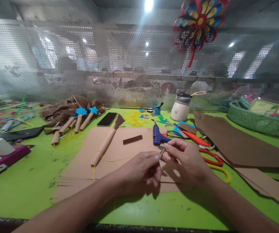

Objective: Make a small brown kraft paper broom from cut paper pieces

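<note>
Between thumb and fingers, my left hand (151, 166) pinches a small folded strip of brown paper (162, 151). The fingertips of my right hand (186, 157) are closed on the strip's upper end. Both hands are over a stack of brown paper sheets (88, 142). A pleated brown paper strip (132, 139) lies on the stack, left of the hands. Farther left rests a rolled paper tube with a fanned end (105, 145), yellow string trailing from it. Just beyond my right fingertips lies a blue glue gun (158, 134).
Scissors with red-orange handles (210, 157) and brown cardboard (238, 142) lie to the right, near a green basket (255, 119). At the back are a white jar (180, 108) and a phone (106, 119). Finished-looking paper fans (81, 111) and a purple power strip (5, 161) occupy the left.
</note>
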